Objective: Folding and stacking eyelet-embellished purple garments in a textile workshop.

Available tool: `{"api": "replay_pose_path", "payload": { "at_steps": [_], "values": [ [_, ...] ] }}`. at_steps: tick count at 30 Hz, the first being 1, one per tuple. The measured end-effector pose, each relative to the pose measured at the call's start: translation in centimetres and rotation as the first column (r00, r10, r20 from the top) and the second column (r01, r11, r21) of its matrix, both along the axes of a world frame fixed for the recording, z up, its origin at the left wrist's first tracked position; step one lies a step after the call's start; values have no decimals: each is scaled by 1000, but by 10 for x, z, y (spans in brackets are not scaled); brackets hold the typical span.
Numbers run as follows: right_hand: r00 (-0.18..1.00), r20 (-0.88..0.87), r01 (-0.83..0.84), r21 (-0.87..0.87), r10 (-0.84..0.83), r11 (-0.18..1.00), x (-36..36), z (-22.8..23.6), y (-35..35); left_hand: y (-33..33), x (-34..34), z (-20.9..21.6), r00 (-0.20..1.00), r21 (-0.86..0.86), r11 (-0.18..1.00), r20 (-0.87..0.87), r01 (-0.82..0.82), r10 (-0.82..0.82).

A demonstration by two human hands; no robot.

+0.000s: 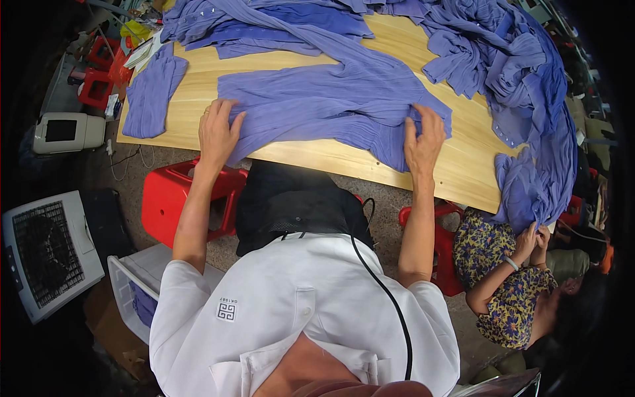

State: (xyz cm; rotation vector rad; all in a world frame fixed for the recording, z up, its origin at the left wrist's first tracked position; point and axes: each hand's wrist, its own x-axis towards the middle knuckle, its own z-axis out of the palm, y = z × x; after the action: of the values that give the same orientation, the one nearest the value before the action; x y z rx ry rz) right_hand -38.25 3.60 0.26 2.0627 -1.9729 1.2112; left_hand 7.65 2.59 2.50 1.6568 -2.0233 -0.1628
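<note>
A purple-blue ribbed garment [311, 106] lies spread across the wooden table [192, 99] in front of me, and a long sleeve-like strip runs from it toward the far left. My left hand [219, 132] rests at the garment's left edge, fingers apart and thumb lifted. At its right end my right hand [424, 142] touches the cloth with spread, slightly curled fingers. Part of the cloth hangs over the near table edge between my hands. Neither hand grips anything that I can see.
Piles of similar purple garments [522, 73] cover the far and right sides; a small folded piece [153, 92] lies left. Red stools [172, 205] stand below, beside a white bin [126, 291]. At right, a person in a floral top [503, 284] handles purple cloth.
</note>
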Motion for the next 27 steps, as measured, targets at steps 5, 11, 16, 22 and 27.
{"api": "replay_pose_path", "payload": {
  "at_steps": [5,11,16,22,27],
  "values": [
    [997,-48,-47,115,53,992,7,-9,-19,14,-43,-19,975,101,983,144,155,-169],
    [998,-40,-44,-107,40,993,0,-2,-12,-3,-2,-30,883,156,946,342,284,-322],
    [980,-193,-79,-125,54,989,-12,-9,1,-14,10,-27,839,191,915,366,356,-403],
    [951,-304,-83,-93,52,992,-19,3,3,-16,10,-26,847,185,919,359,348,-392],
    [931,-344,-77,138,121,987,-15,12,10,-13,4,-21,852,212,929,376,304,-364]
  ]
}}
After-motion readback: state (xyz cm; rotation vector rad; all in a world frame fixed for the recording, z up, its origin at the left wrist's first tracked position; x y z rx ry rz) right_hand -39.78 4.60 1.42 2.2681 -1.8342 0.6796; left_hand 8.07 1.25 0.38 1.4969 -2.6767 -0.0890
